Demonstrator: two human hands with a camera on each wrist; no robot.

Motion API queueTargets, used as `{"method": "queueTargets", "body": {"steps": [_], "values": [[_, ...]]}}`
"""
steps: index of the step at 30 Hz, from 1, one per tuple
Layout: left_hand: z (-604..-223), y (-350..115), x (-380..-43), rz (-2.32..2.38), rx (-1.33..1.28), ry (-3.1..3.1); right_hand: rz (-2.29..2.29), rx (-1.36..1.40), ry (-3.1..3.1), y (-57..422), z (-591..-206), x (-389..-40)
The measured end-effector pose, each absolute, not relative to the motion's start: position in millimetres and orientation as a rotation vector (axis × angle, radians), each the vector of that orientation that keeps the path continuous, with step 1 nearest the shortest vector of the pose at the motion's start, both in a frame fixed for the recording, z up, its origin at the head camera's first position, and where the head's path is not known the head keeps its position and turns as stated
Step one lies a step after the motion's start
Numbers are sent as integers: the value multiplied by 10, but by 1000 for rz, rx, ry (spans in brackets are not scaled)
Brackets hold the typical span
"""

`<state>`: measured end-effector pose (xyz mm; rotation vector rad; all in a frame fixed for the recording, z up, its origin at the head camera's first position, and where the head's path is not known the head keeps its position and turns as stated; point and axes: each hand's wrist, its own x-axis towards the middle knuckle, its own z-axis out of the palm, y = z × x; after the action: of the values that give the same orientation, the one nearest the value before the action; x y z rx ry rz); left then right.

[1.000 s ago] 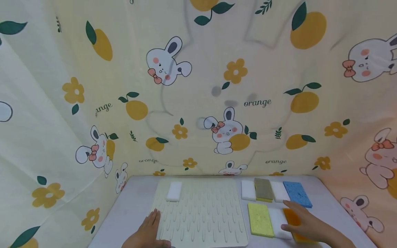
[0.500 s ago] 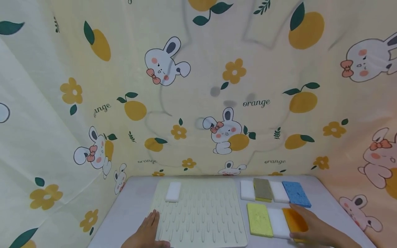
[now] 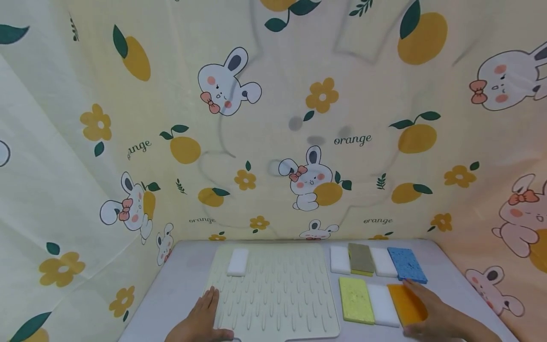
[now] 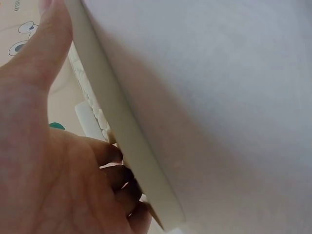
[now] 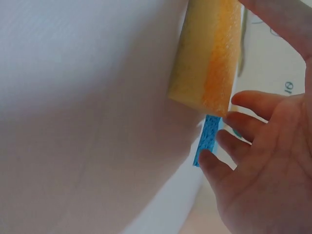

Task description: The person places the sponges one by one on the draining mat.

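Note:
In the head view, a pale ribbed mat (image 3: pixel 295 294) lies on the table. A white sponge block (image 3: pixel 237 262) rests near its far left corner. My left hand (image 3: pixel 198 316) lies along the mat's left edge, fingers straight and thumb at the front edge. At the front right, my right hand (image 3: pixel 436 308) spans an orange-topped sponge (image 3: pixel 405 306), fingers at its far end and thumb near its front end. In the right wrist view, the fingertips (image 5: pixel 239 100) reach the corner of that sponge; firm contact is unclear. The left wrist view shows fingers against the mat's side.
Sponges lie in two rows right of the mat: white (image 3: pixel 340 260), grey-topped (image 3: pixel 361 259), white (image 3: pixel 384 262) and blue (image 3: pixel 407 264) behind, yellow (image 3: pixel 356 300) and white (image 3: pixel 383 305) in front. A printed curtain (image 3: pixel 273 118) encloses the table.
My right hand has moved slightly right and lowered over the orange-topped sponge, its fingers and thumb now around the ends. My left hand keeps its place at the mat.

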<state>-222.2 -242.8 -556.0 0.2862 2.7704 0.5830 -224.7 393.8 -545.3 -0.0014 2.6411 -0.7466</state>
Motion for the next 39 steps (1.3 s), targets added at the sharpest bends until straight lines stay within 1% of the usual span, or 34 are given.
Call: {"method": "queueTargets", "body": {"steps": [5, 13, 26, 37, 39], "values": [[-5552, -2427, -2210, 592, 306, 2764, -769, 29, 2590, 3988, -5481, -2258], [-5539, -2413, -2241, 564, 232, 2751, -748, -27, 2606, 4030, -5500, -2303], [-5554, -2410, -2238, 555, 244, 2765, -781, 108, 2585, 4087, -5560, -2358], [-5609, -2418, -2262, 528, 220, 2777, -781, 24, 2690, 4055, -5331, -2279], [-5611, -2420, -2264, 532, 218, 2776, -803, -68, 2749, 4027, -5290, -2278]]}}
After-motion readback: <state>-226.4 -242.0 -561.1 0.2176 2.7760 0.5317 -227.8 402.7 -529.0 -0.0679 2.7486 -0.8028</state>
